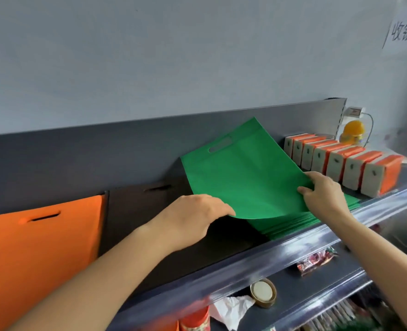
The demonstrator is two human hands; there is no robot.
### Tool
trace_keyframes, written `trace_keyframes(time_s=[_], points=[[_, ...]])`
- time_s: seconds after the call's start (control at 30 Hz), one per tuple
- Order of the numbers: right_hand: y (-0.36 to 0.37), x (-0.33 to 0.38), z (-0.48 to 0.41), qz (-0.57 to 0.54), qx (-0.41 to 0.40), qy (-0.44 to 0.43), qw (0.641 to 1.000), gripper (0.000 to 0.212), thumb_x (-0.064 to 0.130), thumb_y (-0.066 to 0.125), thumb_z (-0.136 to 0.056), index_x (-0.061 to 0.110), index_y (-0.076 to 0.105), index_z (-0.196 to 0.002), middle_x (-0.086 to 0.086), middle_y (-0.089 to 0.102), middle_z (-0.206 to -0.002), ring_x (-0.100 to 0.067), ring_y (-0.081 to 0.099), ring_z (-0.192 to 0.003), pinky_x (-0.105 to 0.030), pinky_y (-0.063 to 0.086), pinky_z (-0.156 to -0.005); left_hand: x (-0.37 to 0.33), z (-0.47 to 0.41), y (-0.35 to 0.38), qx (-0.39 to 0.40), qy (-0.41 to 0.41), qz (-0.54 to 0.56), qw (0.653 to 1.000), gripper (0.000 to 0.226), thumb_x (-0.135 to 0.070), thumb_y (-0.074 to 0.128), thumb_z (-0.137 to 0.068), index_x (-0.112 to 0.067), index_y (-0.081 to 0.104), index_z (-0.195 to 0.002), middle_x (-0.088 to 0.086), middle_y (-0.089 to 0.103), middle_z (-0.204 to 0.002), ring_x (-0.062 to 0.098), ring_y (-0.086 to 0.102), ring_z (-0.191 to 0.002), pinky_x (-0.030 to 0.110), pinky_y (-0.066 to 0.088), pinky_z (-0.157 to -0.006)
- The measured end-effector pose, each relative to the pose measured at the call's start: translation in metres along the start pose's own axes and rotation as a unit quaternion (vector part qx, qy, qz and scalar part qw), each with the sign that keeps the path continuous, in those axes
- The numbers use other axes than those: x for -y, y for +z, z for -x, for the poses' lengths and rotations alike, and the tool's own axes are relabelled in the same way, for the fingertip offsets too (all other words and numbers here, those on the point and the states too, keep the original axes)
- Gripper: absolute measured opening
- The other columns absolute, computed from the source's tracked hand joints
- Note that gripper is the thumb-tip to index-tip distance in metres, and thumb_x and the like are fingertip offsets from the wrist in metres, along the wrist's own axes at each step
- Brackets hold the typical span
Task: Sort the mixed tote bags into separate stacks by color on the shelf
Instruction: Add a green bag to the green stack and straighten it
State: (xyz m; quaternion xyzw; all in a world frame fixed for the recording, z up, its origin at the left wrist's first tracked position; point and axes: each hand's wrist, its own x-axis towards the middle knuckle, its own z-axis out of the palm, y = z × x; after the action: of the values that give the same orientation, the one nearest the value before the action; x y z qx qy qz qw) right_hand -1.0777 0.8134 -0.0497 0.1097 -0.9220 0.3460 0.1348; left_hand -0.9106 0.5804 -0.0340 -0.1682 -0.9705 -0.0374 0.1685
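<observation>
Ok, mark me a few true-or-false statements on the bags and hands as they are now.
1. Both the left hand and the right hand hold the lifted green bag. True.
2. The black stack lies between the orange stack and the green stack. True.
3. The lifted bag has no handle opening. False: an oval cut-out shows near its top edge.
4. The orange-and-beige packs stand left of the orange stack. False: they stand at the right, beyond the green stack.
</observation>
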Motion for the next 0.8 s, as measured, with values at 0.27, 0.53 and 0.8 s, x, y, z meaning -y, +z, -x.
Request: trace_keyframes(time_s=[0.27,0.53,0.8], points=[[-0.011,-0.063,-0.059,0.077,0.019,0.016,0.997,0.043,0.019,0.061,-0.090,0.017,0.051,-0.131,-0.016,0.062,-0.117,-0.037,0.060,-0.097,-0.045,0.053,-0.078,-0.047,-0.070,0.044,0.055,-0.053,0.023,0.997,0.065,0.008,0.036,-0.089,-0.033,0.042,-0.139,-0.007,0.050,-0.138,0.010,0.045,-0.124,0.029,0.041,-0.098],[0.000,-0.064,-0.069,0.177,0.052,-0.098,0.978,0.044,0.014,0.063,-0.085,0.019,0.055,-0.129,-0.008,0.051,-0.130,-0.030,0.043,-0.120,-0.042,0.041,-0.093,-0.054,-0.078,0.075,0.073,-0.077,0.094,0.990,0.040,-0.039,0.039,-0.098,-0.022,0.054,-0.131,-0.008,0.053,-0.135,0.005,0.043,-0.125,0.011,0.023,-0.103],[0.034,-0.019,-0.040,0.149,0.218,-0.244,0.933,0.034,0.043,0.056,-0.089,0.025,0.063,-0.117,-0.003,0.058,-0.122,-0.023,0.052,-0.115,-0.033,0.044,-0.095,-0.056,-0.075,0.068,0.061,-0.085,0.076,0.992,0.037,-0.034,0.042,-0.099,-0.019,0.056,-0.130,-0.004,0.054,-0.133,0.010,0.043,-0.121,0.022,0.031,-0.104]])
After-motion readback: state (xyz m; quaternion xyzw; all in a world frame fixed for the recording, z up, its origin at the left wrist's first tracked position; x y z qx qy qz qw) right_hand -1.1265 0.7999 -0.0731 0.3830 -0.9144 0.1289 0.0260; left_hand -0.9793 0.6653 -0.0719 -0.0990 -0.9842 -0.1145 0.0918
